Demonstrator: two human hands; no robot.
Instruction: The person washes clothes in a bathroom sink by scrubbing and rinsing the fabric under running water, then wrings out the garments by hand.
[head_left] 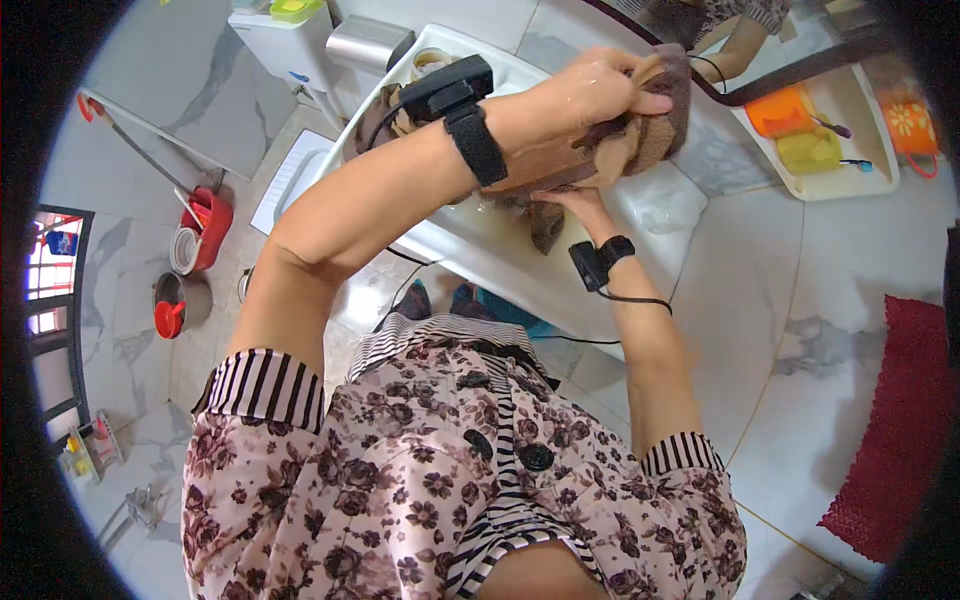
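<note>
My left hand (590,95) is raised over a white sink (520,265) and grips the upper end of a wet brown cloth (655,135). My right hand (575,200) holds the lower part of the same cloth just above the basin, mostly hidden under my left forearm. The cloth hangs twisted between the two hands. Each wrist carries a black strap with a small black device. More brown fabric (385,115) lies at the far end of the sink.
A white toilet (295,45) stands at the back, with a red bucket (210,225) and a red scoop (168,318) on the marble floor to the left. A shelf with orange and yellow cups (800,125) hangs at the right. A red mat (895,430) lies on the floor at the right.
</note>
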